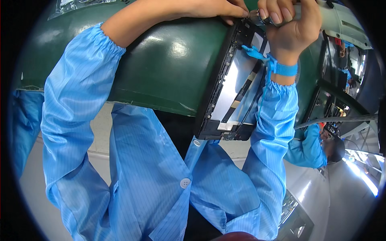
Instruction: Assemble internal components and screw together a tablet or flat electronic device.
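Observation:
My right hand [295, 30] is wrapped round a grey-white electric screwdriver [348, 26]. Its metal nose points left, at the far end of an opened tablet-like device [225, 92]. This device has a black frame, silver inner plates and dark ribbon cables; it lies lengthwise away from me, its near end at the table's front edge. My left hand [213, 8] reaches across to the device's far corner, fingers closed beside the screwdriver's tip. Whatever those fingers pinch is too small or hidden. A blue wrist strap [285, 69] circles my right wrist, its loose end lying over the device.
Beneath the device is a dark green table [161, 72] with a worn front edge. A clear plastic bag [72, 8] lies at the far left. On the right, another person in a blue sleeve [311, 148] sits near dark racks [327, 104] and a grey cable [341, 119].

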Action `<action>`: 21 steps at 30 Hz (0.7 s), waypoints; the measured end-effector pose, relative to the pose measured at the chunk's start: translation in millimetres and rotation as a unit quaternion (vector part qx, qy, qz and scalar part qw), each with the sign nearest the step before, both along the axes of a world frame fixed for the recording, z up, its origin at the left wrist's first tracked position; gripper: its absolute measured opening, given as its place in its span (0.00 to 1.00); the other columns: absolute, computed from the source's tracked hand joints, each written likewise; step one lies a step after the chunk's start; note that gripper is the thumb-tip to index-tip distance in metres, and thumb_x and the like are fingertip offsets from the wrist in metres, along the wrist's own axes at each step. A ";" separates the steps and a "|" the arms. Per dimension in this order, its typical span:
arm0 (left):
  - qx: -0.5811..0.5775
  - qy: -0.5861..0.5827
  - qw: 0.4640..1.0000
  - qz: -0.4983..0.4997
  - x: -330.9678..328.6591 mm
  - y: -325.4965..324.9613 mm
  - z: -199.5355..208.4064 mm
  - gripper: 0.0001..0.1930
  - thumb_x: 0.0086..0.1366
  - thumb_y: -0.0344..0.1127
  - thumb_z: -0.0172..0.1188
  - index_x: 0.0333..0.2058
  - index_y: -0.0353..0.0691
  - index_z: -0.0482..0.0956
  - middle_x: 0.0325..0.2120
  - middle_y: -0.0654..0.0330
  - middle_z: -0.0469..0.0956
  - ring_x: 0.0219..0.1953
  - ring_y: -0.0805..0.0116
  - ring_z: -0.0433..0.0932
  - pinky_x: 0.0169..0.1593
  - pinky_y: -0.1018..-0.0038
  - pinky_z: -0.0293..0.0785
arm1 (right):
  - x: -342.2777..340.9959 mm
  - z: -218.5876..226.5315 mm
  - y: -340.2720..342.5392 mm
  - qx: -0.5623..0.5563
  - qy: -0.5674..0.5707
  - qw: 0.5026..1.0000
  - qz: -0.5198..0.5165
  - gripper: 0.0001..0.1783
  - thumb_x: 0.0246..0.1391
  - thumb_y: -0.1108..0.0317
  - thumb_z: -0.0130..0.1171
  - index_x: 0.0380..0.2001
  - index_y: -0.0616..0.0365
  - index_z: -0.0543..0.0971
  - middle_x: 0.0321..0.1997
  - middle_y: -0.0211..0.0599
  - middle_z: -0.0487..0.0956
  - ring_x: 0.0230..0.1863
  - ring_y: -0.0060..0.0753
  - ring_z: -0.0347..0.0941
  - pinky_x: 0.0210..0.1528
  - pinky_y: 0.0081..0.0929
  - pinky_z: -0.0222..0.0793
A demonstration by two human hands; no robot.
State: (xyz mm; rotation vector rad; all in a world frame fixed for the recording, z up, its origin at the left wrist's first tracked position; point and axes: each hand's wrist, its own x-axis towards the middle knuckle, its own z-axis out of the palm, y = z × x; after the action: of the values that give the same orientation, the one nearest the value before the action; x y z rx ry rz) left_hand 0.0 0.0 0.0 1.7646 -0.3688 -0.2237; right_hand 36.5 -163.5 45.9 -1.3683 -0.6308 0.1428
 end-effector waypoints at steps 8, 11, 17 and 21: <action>-0.015 0.020 1.000 0.001 -8.4 -1.3 -9.8 0.13 0.67 0.34 0.62 0.38 0.27 0.85 0.24 0.54 0.84 0.26 0.73 0.78 0.34 0.74 0.75 | -8.3 -8.3 1.1 -0.010 0.017 1.000 -0.021 0.19 0.69 0.57 0.50 0.24 0.53 0.69 0.10 0.21 0.54 0.09 0.19 0.52 0.14 0.21 0.58; -0.016 0.019 1.000 0.003 -7.7 1.0 -11.4 0.13 0.67 0.35 0.62 0.38 0.27 0.85 0.24 0.55 0.84 0.26 0.74 0.77 0.35 0.75 0.75 | -6.0 -10.8 3.4 -0.011 0.018 0.999 -0.037 0.19 0.69 0.57 0.50 0.24 0.53 0.69 0.10 0.21 0.54 0.09 0.19 0.52 0.14 0.21 0.58; 0.015 0.003 1.000 0.014 -8.3 1.0 3.4 0.14 0.67 0.36 0.61 0.36 0.27 0.85 0.24 0.55 0.84 0.26 0.72 0.77 0.35 0.73 0.74 | -2.3 -6.4 1.3 0.008 0.014 1.000 -0.019 0.19 0.69 0.56 0.51 0.23 0.52 0.68 0.10 0.21 0.54 0.09 0.20 0.52 0.14 0.21 0.58; 0.024 0.016 1.000 0.001 -3.3 -1.5 6.9 0.15 0.68 0.37 0.62 0.36 0.26 0.84 0.24 0.54 0.83 0.26 0.71 0.77 0.35 0.72 0.74 | -6.9 5.7 2.8 -0.010 0.029 0.998 -0.052 0.19 0.69 0.55 0.51 0.24 0.51 0.68 0.10 0.21 0.54 0.09 0.20 0.53 0.14 0.21 0.58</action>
State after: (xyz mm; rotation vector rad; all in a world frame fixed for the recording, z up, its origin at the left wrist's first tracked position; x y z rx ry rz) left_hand -3.3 -1.5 6.9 1.8055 -0.3413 -0.2605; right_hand 29.6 -160.7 51.6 -1.4088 -0.5097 0.1039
